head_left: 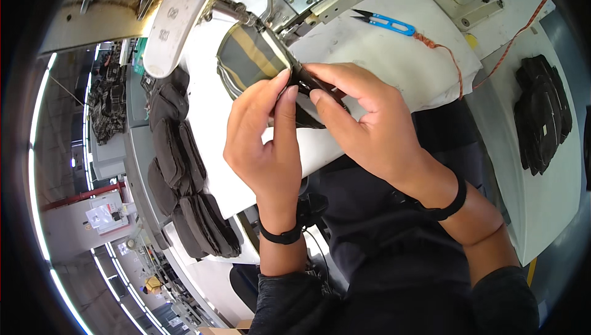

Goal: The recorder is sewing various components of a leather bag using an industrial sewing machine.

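A grey-green fabric piece (246, 55) with tan stripes and a pale, piped edge lies at the sewing machine's presser foot (258, 24), with a dark strip along its right side. My left hand (261, 144) pinches the piece's lower right edge between thumb and forefinger, close below the foot. My right hand (375, 132) grips the dark strip (308, 76) beside it, thumb and fingertips on it, just right of the left fingertips. The underside of the piece and some fingertips are hidden.
Blue thread snips (385, 24) on an orange cord lie on the white worktop (388, 61). Dark padded pieces are stacked along the left (178, 156) and on the right side surface (542, 113). The machine arm (172, 27) overhangs the top left.
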### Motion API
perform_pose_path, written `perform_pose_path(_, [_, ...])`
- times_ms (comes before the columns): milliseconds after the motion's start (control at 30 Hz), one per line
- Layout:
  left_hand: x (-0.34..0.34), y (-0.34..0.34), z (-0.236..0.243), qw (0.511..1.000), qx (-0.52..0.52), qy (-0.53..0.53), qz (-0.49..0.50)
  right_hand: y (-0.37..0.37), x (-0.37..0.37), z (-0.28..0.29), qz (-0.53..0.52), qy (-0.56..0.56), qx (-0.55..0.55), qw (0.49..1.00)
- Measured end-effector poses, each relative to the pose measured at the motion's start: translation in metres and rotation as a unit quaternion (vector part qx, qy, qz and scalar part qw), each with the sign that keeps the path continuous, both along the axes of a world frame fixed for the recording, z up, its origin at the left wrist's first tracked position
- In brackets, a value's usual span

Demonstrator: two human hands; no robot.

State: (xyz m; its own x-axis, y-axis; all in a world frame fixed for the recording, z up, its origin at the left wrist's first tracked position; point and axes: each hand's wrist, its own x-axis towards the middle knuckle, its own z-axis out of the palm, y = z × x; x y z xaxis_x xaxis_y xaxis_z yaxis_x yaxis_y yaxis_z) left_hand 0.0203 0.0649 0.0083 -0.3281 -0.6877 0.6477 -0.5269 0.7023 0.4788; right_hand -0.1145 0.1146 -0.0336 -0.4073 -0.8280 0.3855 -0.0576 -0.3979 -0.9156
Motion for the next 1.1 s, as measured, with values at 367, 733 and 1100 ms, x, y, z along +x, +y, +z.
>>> perform_pose_path(367, [0.018,-0.012,0.012,0.879,0.394,0.254,-0.090,0.007,0.006,0.013,-0.012,0.038,-0.002,0.999])
perform_pose_path(733, [0.017,0.001,-0.005,0.973,0.187,0.099,-0.089,0.005,0.008,0.009,-0.012,0.008,-0.008,1.000])
perform_pose_path(1100, [0.011,0.003,-0.015,0.991,-0.123,-0.039,-0.028,0.011,0.003,0.016,0.098,-0.073,0.103,0.987])
